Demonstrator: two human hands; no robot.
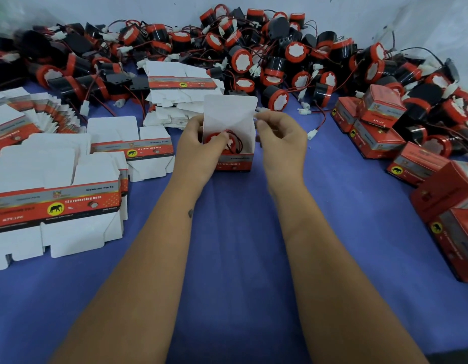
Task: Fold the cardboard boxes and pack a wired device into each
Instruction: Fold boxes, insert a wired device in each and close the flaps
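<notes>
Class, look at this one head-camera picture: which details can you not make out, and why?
- Horn in the open box: head view, partly hidden by left hand.
- Right hand grip: blurred, its hold unclear.
- Small print on flat boxes: too small.
- Packed boxes: cut by right edge.

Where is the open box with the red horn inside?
The open red-and-white cardboard box stands mid-table on the blue cloth, between the left hand and right hand.
</notes>
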